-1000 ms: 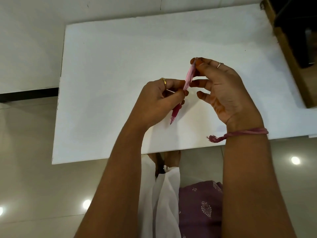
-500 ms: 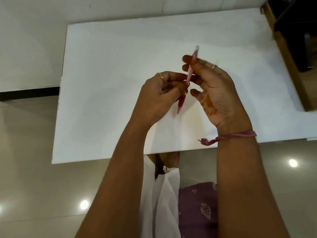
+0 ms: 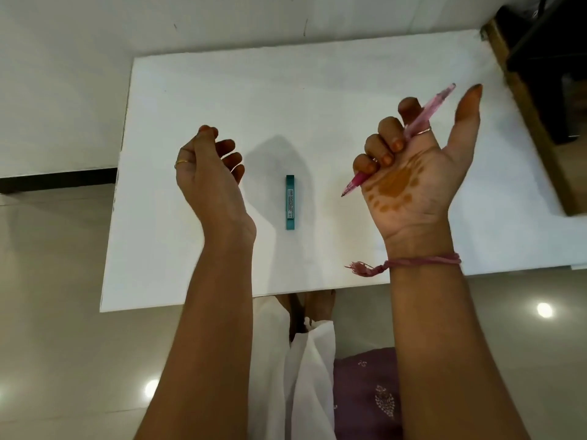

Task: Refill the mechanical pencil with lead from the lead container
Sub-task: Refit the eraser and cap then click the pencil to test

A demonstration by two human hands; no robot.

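Observation:
A pink see-through mechanical pencil [image 3: 428, 111] lies across the curled fingers of my right hand [image 3: 413, 173], palm up, tip pointing down-left, thumb stretched away. A slim teal lead container [image 3: 290, 202] lies flat on the white table [image 3: 222, 90] between my two hands, touched by neither. My left hand [image 3: 209, 173] hovers to the left of it with fingers loosely curled; I see nothing in it.
A wooden-edged piece of furniture with a dark object [image 3: 540, 74] stands at the table's right side. The table's near edge [image 3: 222, 300] runs just in front of my forearms. Glossy floor tiles [image 3: 57, 281] lie to the left.
My hands have parted. The left hand has let go of the pencil and moved left; the right hand has turned palm up, keeping the pencil. The lead container is now uncovered on the table.

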